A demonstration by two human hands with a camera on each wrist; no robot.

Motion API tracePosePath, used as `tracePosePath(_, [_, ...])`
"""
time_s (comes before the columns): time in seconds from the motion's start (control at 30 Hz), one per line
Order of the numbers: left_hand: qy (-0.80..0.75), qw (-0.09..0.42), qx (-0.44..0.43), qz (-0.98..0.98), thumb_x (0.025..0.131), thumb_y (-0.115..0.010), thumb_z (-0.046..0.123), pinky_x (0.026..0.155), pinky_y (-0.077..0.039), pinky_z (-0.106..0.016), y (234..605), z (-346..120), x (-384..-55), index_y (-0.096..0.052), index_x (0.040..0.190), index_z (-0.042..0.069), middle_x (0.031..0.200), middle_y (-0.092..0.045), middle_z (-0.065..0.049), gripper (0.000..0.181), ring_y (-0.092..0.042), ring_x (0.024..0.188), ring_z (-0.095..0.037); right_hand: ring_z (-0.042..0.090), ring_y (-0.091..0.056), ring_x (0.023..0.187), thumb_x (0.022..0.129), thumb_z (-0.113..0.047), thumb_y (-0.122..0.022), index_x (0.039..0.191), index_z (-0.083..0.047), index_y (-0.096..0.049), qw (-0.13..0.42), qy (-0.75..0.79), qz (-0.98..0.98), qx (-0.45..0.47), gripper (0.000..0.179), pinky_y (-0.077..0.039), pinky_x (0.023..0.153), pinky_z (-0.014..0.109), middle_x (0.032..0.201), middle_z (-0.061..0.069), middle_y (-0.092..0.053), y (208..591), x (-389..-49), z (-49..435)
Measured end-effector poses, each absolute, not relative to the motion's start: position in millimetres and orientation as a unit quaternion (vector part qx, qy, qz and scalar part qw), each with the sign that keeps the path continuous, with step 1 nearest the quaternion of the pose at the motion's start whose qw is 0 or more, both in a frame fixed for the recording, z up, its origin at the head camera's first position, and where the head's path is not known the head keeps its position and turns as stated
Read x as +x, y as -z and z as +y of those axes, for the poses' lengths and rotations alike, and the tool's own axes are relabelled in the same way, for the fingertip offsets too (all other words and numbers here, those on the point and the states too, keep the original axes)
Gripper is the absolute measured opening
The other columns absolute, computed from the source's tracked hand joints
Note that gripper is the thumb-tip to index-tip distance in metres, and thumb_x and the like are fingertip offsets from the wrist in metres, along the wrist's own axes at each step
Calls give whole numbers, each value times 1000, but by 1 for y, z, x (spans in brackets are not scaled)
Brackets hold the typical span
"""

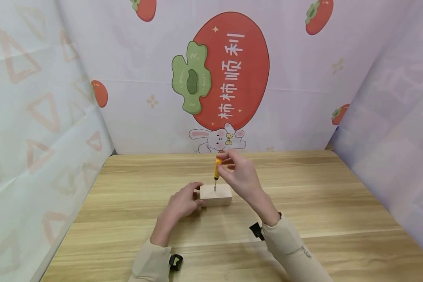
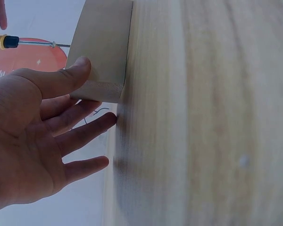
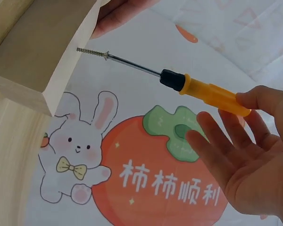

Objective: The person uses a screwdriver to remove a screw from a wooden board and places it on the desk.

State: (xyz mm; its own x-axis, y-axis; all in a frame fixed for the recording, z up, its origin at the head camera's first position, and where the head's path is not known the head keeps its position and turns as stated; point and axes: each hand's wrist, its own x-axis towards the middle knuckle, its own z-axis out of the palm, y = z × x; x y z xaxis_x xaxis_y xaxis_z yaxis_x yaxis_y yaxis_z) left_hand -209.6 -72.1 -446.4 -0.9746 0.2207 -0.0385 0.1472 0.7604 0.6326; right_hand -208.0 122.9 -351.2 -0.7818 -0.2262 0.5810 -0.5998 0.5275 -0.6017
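Note:
A pale wooden block [image 1: 216, 201] lies on the table. My left hand [image 1: 183, 201] grips its left end, the thumb [image 2: 80, 70] on the near side and fingers behind; the lower fingers spread loosely off it. A screw [image 3: 92, 52] stands up from the block's top face with much of its thread showing. The screwdriver [image 3: 193, 87], with a yellow handle and black collar, stands nearly upright with its tip at the screw's head. My right hand [image 1: 241, 174] pinches the end of the yellow handle between thumb and fingertips, the other fingers spread beside it.
The wood-grained table [image 1: 127, 235] spreads around the block. Behind it hangs a printed cloth [image 1: 292, 70] with a big persimmon and a rabbit, and cloth walls [image 1: 24, 117] close in both sides. Black wrist-camera mounts [image 1: 176, 262] sit at both cuffs.

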Motion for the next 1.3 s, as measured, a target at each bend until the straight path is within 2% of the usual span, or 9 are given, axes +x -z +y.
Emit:
tracePosePath(0.17, [-335, 60, 97, 935, 86, -78, 26, 94, -48, -57, 446, -73, -209, -56, 137, 16, 131, -63, -6, 57, -64, 113, -26, 17, -71, 80, 82, -15, -82, 100, -7, -65, 252, -382, -856, 242, 26, -60, 69, 28, 100, 5, -66, 353, -208, 122])
tracePosePath(0.27, [-334, 63, 96, 935, 87, -77, 27, 95, -47, -57, 445, -73, -208, -55, 138, 16, 130, -63, -7, 58, -63, 113, -26, 16, -70, 78, 83, -12, -81, 100, -6, -66, 250, -392, -854, 235, 24, -59, 69, 24, 99, 5, -67, 353, -209, 121])
tracePosePath(0.43, [-334, 64, 97, 935, 87, -77, 26, 94, -48, -56, 446, -73, -209, -55, 138, 16, 131, -63, -6, 57, -63, 113, -26, 16, -70, 80, 85, -6, -77, 102, -5, -69, 241, -415, -846, 233, 19, -60, 72, 25, 99, 7, -67, 352, -209, 122])
tracePosePath(0.7, [-336, 61, 98, 935, 86, -78, 26, 92, -49, -54, 446, -73, -210, -56, 137, 17, 130, -63, -4, 56, -63, 111, -25, 20, -73, 91, 89, 1, -68, 107, -4, -71, 188, -459, -832, 248, 19, -60, 76, 27, 109, 8, -72, 349, -209, 122])
tracePosePath(0.83, [-339, 60, 98, 934, 86, -78, 26, 92, -49, -54, 446, -73, -212, -57, 136, 17, 130, -63, -4, 55, -63, 111, -24, 22, -73, 91, 89, 0, -70, 107, -5, -71, 198, -444, -836, 253, 20, -60, 73, 27, 109, 8, -67, 351, -210, 120])
tracePosePath(0.97, [-341, 62, 97, 933, 86, -78, 26, 91, -49, -53, 446, -74, -212, -57, 136, 16, 129, -64, -4, 55, -63, 110, -24, 19, -71, 89, 86, -9, -77, 109, -8, -72, 233, -397, -850, 257, 24, -60, 70, 26, 104, 6, -59, 352, -211, 118])
tracePosePath(1.07, [-342, 64, 96, 933, 86, -78, 26, 93, -49, -55, 446, -74, -212, -57, 137, 16, 130, -63, -5, 55, -63, 111, -25, 16, -70, 87, 84, -13, -80, 109, -9, -73, 248, -382, -854, 251, 26, -60, 71, 25, 101, 4, -60, 352, -211, 118])
tracePosePath(1.3, [-343, 69, 93, 932, 87, -77, 27, 94, -48, -56, 445, -73, -210, -55, 138, 17, 132, -62, -5, 57, -63, 113, -25, 17, -72, 87, 88, -2, -72, 108, -6, -73, 222, -420, -842, 254, 20, -60, 73, 24, 102, 7, -65, 351, -210, 121])
